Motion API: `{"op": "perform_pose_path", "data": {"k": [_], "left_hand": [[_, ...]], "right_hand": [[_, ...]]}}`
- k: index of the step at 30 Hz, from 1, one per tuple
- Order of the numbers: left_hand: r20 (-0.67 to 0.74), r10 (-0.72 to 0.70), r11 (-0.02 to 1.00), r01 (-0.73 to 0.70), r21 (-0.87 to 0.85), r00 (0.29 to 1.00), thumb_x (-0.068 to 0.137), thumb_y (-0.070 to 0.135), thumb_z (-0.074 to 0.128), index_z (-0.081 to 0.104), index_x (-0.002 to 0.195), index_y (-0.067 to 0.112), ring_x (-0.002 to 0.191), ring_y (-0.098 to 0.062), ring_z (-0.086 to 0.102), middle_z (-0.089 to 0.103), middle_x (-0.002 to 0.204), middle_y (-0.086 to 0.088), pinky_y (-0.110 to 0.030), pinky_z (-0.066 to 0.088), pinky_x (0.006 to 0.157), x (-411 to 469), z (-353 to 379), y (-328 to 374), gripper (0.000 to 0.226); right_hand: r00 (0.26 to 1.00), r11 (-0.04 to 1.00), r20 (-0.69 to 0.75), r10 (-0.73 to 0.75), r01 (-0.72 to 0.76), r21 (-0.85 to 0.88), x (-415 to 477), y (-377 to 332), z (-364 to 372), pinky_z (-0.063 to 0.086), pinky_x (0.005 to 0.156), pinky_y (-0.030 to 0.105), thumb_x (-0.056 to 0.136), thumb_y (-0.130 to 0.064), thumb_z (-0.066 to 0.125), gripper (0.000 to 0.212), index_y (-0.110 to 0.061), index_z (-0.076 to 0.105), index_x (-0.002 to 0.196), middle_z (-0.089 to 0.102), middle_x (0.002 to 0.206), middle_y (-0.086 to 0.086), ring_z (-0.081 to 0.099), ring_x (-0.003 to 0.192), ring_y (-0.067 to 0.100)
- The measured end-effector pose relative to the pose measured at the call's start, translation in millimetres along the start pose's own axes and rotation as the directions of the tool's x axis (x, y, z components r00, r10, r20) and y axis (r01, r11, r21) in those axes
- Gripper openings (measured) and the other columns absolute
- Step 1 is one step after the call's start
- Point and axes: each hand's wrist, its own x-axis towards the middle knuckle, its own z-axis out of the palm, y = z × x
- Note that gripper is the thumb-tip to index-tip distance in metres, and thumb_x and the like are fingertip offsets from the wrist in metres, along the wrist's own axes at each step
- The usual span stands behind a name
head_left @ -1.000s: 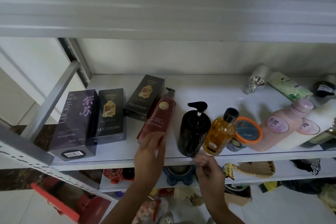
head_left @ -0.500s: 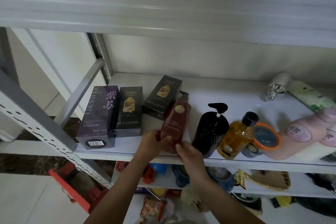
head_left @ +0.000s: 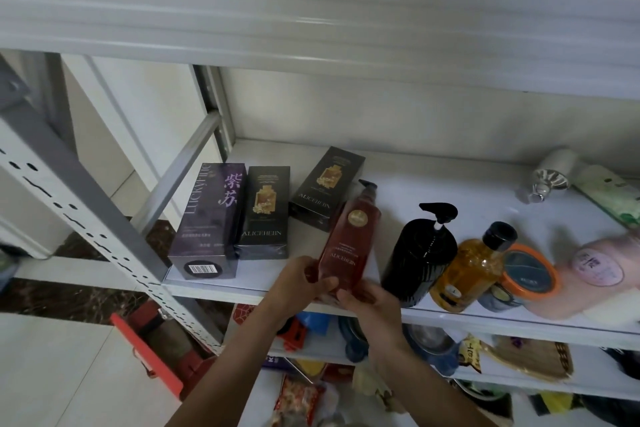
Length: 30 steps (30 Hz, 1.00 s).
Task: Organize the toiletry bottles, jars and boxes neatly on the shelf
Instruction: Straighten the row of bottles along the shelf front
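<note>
Bare shelf [head_left: 450,184] behind the black pump bottle [head_left: 419,253], apparently unobstructed.

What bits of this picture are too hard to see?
Head view:
base of red bottle: covered by left hand and right hand.
pink bottle: blurred, cut by the right edge.
green tube: cut by the right edge.
small print on purple box: too tiny.

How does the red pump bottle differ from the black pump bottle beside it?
The red pump bottle is slim, translucent and printed; the black pump bottle is squat, opaque and shows no label. The left hand and right hand grip the red one's base; the black one is not held. Both have dark pump heads.
</note>
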Motion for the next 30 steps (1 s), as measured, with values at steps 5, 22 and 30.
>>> {"op": "perform_pose_path", "data": {"k": [5,22,30], "left_hand": [[-0.069,0.103,0.995,-0.104,-0.009,0.992,0.078,0.03,0.074,0.053,0.118,0.015,0.096,-0.008,0.062,0.062,0.106,0.004,-0.029,0.056,0.083,-12,5,-6,0.047],[-0.2,0.234,0.955,-0.186,0.232,0.952,0.066,0.029,0.083,0.04,0.125,0.024,0.103,-0.003,0.053,0.053,0.114,0.015,-0.01,0.04,0.078,-9,19,-8,0.073],[-0.257,0.257,0.942,-0.182,0.281,0.932,0.067,0.03,0.082,0.044,0.121,0.021,0.098,-0.009,0.056,0.056,0.109,0.012,-0.013,0.042,0.072,-4,32,-4,0.067]], "right_hand": [[0.996,0.996,0.009,-0.085,0.084,0.027,-6,7,0,0.049,0.061,0.008,0.076,-0.002,0.073,0.021,-0.015,0.067,0.091,0.072,0.087,-0.002,0.068,0.08,0.004],[0.915,0.874,-0.041,-0.401,0.369,-0.317,1,16,-7,0.05,0.093,0.021,0.076,-0.008,0.075,0.052,-0.025,0.056,0.122,0.064,0.112,-0.014,0.058,0.105,-0.004],[0.903,0.84,-0.053,-0.427,0.375,-0.391,-1,19,-8,0.041,0.105,0.025,0.082,-0.008,0.068,0.063,-0.02,0.044,0.139,0.057,0.131,-0.005,0.052,0.121,0.005]]}}
